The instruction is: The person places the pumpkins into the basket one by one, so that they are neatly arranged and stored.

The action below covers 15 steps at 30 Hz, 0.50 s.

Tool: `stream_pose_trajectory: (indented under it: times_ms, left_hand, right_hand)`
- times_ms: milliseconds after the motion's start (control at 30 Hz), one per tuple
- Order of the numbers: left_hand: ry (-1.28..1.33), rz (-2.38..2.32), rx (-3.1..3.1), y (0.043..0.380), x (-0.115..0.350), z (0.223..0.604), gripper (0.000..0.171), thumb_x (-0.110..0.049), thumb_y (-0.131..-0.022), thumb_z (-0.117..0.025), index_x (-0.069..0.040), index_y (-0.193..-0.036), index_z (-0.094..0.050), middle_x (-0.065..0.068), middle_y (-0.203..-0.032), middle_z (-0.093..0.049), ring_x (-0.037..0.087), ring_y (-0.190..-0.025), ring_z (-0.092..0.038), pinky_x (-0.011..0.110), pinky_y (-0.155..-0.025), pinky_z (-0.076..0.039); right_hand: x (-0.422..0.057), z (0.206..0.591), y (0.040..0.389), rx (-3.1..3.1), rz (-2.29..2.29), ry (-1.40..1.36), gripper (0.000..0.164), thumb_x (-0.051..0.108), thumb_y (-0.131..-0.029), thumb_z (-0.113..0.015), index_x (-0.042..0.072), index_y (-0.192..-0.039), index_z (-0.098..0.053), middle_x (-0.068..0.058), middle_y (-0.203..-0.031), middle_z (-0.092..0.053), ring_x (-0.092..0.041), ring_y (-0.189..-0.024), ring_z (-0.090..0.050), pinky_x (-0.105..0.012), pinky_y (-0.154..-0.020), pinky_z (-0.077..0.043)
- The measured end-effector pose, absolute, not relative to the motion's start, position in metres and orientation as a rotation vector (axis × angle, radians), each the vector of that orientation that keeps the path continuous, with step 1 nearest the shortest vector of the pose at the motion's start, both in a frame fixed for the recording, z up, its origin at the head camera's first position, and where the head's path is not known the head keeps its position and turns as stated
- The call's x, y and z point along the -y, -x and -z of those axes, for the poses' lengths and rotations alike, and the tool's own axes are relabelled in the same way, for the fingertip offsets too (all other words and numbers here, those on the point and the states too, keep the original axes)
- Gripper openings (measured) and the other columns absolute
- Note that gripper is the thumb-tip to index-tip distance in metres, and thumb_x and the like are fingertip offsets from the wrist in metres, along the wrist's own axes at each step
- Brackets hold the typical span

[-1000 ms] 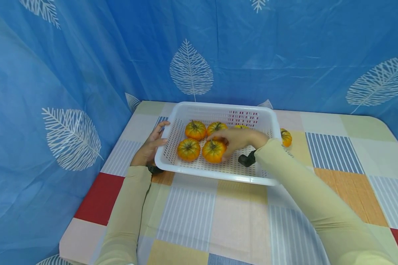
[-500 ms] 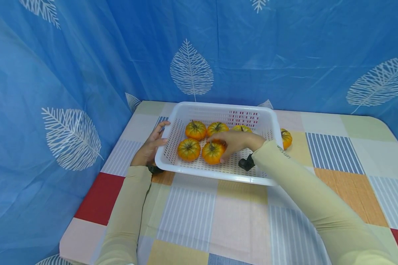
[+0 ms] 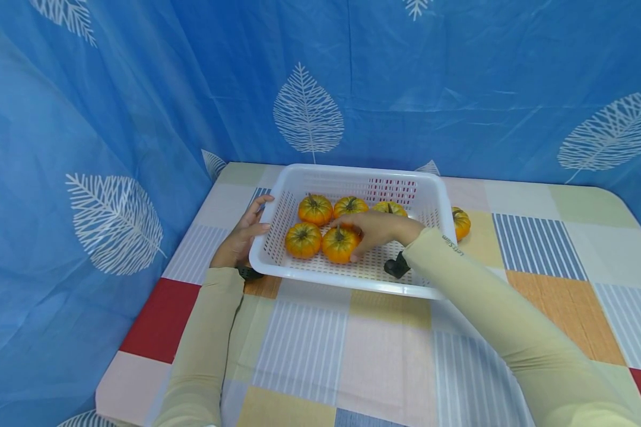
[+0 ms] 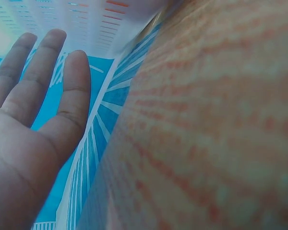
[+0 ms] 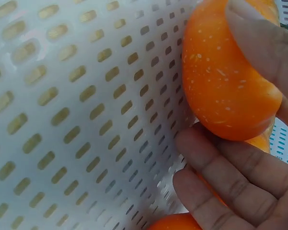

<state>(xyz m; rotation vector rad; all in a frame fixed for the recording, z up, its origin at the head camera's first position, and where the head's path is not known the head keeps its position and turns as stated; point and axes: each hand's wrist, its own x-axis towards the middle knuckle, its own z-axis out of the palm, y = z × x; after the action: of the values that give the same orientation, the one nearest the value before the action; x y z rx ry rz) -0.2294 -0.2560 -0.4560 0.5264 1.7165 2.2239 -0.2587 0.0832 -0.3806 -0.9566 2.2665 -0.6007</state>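
A white perforated plastic basket [image 3: 347, 283] holds several small orange-yellow pumpkins. Inside it, my right hand [image 3: 376, 228] grips the front pumpkin [image 3: 339, 245], thumb on one side and fingers on the other; the right wrist view shows the pumpkin [image 5: 228, 72] between thumb and curled fingers. Just left of it lies another front pumpkin [image 3: 303, 240]. Behind them sit a back-left pumpkin [image 3: 315, 209], a middle one [image 3: 351, 205], and a right one [image 3: 390, 207] partly behind my hand. My left hand [image 3: 242, 234] rests against the basket's left end, its fingers [image 4: 76, 91] nearly straight in the left wrist view.
Outside the basket's right end, one more pumpkin [image 3: 461, 223] lies on the patchwork tablecloth [image 3: 379, 362]. A dark wrist camera [image 3: 397, 265] sits under my right wrist. A blue leaf-patterned curtain [image 3: 395, 118] hangs behind the table and along its left side.
My right hand has moved the gripped pumpkin slightly left, closer to the front-left one. The forearm shifted left with it. My left hand and the basket stay where they were.
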Motion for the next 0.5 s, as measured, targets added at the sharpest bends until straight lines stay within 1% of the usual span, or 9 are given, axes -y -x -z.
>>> stream_pose_trajectory:
  times_ms: [133,300,367,500]
  left_hand:
    - [-0.529,-2.231,-1.711,0.2290,0.2555,0.4556,0.054,-0.016,-0.093,-0.066,-0.037,-0.138,-0.045,0.014,-0.161,-0.032,0.033,-0.132,-0.045,0.041,-0.091,-0.059]
    - [-0.532,-2.237,-1.703,0.2295,0.2556,0.4568,0.054,-0.016,-0.093,-0.066,-0.037,-0.138,-0.045,0.010,-0.158,-0.035,0.031,-0.131,-0.046,0.040,-0.091,-0.059]
    - [-0.532,-2.240,-1.698,0.2297,0.2559,0.4573,0.054,-0.016,-0.094,-0.066,-0.037,-0.139,-0.045,0.010,-0.158,-0.035,0.031,-0.132,-0.046,0.040,-0.091,-0.059]
    - [-0.523,-2.243,-1.697,0.2297,0.2562,0.4578,0.054,-0.015,-0.094,-0.065,-0.038,-0.139,-0.045,0.012,-0.159,-0.034,0.033,-0.133,-0.044,0.041,-0.092,-0.059]
  right_hand:
    - [-0.0835,0.3814,0.2581,-2.284,0.581,0.945,0.077,0.017,-0.092,-0.087,0.013,-0.159,-0.049,-0.021,-0.162,-0.049,-0.045,-0.146,-0.047,-0.063,-0.122,-0.034]
    - [-0.0841,0.3821,0.2575,-2.311,0.553,0.929,0.078,0.015,-0.092,-0.086,0.017,-0.161,-0.048,-0.020,-0.162,-0.049,-0.046,-0.146,-0.048,-0.064,-0.120,-0.036]
    - [-0.0841,0.3816,0.2571,-2.310,0.552,0.931,0.079,0.015,-0.092,-0.086,0.017,-0.161,-0.048,-0.021,-0.162,-0.049,-0.047,-0.146,-0.047,-0.064,-0.120,-0.036]
    - [-0.0852,0.3788,0.2562,-2.306,0.560,0.924,0.081,0.015,-0.091,-0.087,0.016,-0.162,-0.047,-0.022,-0.162,-0.049,-0.046,-0.140,-0.052,-0.064,-0.117,-0.040]
